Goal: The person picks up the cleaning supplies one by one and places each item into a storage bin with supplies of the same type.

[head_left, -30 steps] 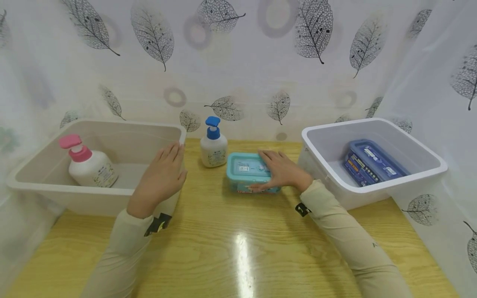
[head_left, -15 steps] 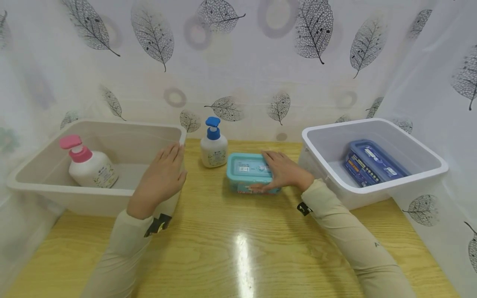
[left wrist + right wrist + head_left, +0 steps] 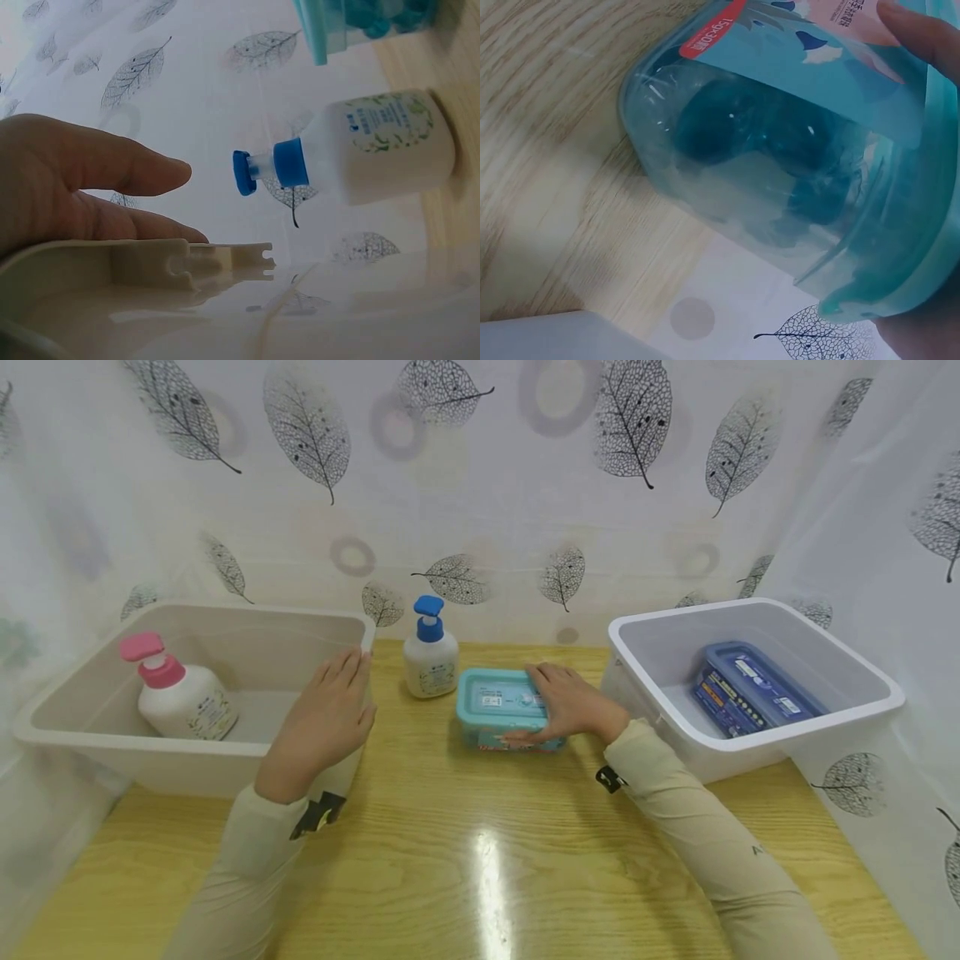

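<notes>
With the teal box [image 3: 495, 703] as the clock's centre, the beige bin [image 3: 202, 768] at nine o'clock and the leaning pink-pump bottle [image 3: 187, 702] inside it lie just as they did a second ago. So does the left hand [image 3: 318, 718], at the bin's three o'clock edge: forearm coming in from seven, fingers straight and laid toward one along the rim, thumb spread apart, nothing pinched. The blue-pump bottle [image 3: 431, 664] stands upright at ten. The teal box itself sits unmoved on the tabletop [image 3: 420, 843], so I judge the work to be paused at the grip, with no lift made. The right hand [image 3: 577, 706] clasps its three o'clock end, forearm coming from four; the fingers, parted by the box's width, reach to the far edge while the thumb presses the near side. Beyond, also at three, the white bin [image 3: 705, 762] holds a dark blue box [image 3: 753, 689], likewise unchanged.
</notes>
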Demonstrator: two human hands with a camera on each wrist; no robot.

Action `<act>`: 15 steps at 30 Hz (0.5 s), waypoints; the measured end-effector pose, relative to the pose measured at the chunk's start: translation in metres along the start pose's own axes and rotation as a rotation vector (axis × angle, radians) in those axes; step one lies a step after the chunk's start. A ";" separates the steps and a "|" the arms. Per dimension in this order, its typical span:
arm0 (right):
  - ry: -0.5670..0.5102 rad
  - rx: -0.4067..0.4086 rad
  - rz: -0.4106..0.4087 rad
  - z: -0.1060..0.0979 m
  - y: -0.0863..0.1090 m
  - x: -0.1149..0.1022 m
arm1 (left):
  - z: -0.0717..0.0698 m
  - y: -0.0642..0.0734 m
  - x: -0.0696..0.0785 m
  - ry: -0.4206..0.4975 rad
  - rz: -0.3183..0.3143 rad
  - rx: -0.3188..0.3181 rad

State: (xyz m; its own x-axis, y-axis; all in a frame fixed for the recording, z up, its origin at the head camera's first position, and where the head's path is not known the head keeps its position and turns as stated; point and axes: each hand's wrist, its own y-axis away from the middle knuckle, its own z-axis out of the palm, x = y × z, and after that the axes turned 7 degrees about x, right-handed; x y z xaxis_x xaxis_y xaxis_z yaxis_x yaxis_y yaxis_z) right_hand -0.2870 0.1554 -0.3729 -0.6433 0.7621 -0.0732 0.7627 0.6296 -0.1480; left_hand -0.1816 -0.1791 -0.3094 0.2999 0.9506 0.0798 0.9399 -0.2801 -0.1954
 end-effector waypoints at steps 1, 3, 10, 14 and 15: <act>0.001 -0.002 0.001 0.000 0.000 -0.001 | 0.000 0.000 0.000 0.001 -0.002 -0.003; 0.006 -0.021 0.010 -0.002 -0.001 -0.002 | 0.000 -0.001 0.000 0.004 -0.004 -0.006; 0.009 -0.103 0.028 -0.010 -0.002 -0.007 | 0.000 -0.001 0.001 0.007 -0.012 -0.021; 0.009 -0.112 0.026 -0.013 -0.003 -0.009 | 0.001 -0.002 0.000 0.009 -0.013 -0.017; 0.009 -0.112 0.026 -0.012 -0.003 -0.009 | 0.001 -0.002 0.000 0.007 -0.011 -0.017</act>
State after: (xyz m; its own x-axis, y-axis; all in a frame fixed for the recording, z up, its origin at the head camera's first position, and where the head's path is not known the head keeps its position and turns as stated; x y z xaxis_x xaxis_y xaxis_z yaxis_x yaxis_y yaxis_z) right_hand -0.2828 0.1483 -0.3594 -0.6229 0.7795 -0.0663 0.7822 0.6220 -0.0355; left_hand -0.1832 -0.1782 -0.3097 0.2903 0.9528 0.0892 0.9458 -0.2715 -0.1782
